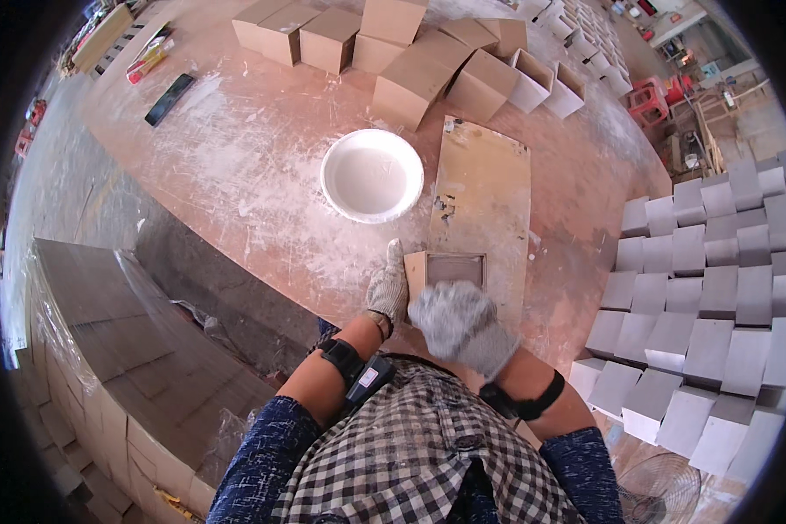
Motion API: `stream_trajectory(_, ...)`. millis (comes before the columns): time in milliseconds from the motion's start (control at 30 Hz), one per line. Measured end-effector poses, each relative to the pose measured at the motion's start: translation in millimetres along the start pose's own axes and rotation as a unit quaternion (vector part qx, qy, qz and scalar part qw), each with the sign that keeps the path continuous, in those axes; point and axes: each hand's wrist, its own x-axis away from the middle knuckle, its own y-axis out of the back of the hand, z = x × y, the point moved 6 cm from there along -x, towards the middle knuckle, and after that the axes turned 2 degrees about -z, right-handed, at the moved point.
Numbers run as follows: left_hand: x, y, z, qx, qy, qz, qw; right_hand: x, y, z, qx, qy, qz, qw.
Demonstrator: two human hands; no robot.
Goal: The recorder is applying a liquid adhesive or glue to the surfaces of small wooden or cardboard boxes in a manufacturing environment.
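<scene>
My left hand point(389, 288) flanks the box point(446, 269) at the board's point(485, 192) left edge. Right hand point(465, 325) curled — can't tell either grip from here.

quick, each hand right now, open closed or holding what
Left hand: beside the box, one finger extended; grip unclear.
Right hand: curled closed over the box; anything held is hidden.

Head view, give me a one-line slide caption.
Gloved left hand and right hand at a small box, white basin beyond, rows of grey boxes at right.
</scene>
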Motion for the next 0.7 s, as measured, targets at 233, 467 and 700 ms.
stream_trajectory(233, -19, 2, 17, 0.0, -0.012, -0.015, 1.0, 47, 1, -3, 0.015, 0.078, -0.064, 0.995)
stream_trajectory(467, -5, -3, 8, 0.036, 0.016, 0.012, 0.999, 68, -11, -35, -0.059, 0.009, -0.189, 0.98)
stream_trajectory(700, -20, -12, 24, 0.213, 0.062, 0.109, 0.969, 56, -10, -3, 0.012, 0.044, -0.124, 0.991)
